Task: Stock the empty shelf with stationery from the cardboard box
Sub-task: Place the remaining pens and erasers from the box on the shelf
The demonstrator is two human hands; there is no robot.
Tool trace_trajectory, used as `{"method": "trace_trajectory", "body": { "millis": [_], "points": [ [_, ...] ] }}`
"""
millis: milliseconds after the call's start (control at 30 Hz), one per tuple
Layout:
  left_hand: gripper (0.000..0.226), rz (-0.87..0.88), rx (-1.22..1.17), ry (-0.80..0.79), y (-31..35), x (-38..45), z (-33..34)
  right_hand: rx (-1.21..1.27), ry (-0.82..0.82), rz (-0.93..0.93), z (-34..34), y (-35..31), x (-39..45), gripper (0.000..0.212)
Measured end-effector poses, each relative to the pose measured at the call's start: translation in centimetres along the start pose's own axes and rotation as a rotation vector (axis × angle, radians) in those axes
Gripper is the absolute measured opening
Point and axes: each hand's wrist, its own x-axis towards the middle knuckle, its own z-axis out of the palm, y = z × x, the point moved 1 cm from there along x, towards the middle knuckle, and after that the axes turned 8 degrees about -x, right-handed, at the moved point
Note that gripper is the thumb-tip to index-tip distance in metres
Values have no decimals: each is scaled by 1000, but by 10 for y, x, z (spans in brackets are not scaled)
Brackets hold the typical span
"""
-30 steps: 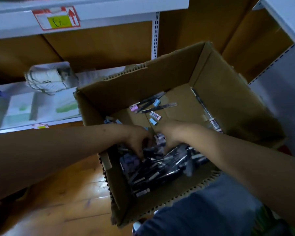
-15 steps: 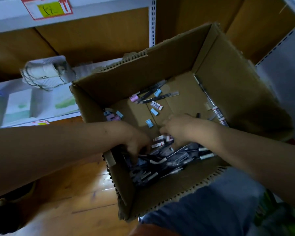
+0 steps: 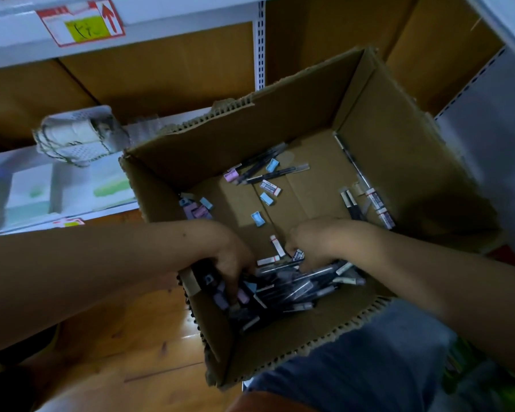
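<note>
While reaching into cardboard box (image 3: 378,150), both hands among pens (image 3: 292,288)

Cardboard box (image 3: 399,150): plain brown.
Pens (image 3: 292,288): dark, heaped at 6 o'clock.
Erasers (image 3: 257,218): pale blue, pink, white.
Shelf label (image 3: 81,25): red border, yellow patch.
Floor (image 3: 137,346): orange-brown wood grain.

A white perforated basket (image 3: 78,138), seemingly plastic, lies tipped over above a wooden floor (image 3: 137,337), beneath a red-bordered price label (image 3: 81,25).
</note>
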Motion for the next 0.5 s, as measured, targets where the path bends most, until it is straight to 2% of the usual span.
{"method": "trace_trajectory", "body": {
  "millis": [67,200,300,400,500],
  "points": [
    [48,-32,0,2,0,0,-3,29,6,0,-2,0,-2,48],
    [53,-39,88,19,-2,-7,-10,7,-61,9,-9,-4,-6,58],
    [43,-40,112,80,-1,-15,-23,84,-44,6,-11,2,-10,48],
    [39,0,57,184,-2,-28,-32,346,82,36,-18,18,-15,21],
    [37,46,11,297,-9,-44,-44,526,296,58,-33,34,-28,15]
  ]
}}
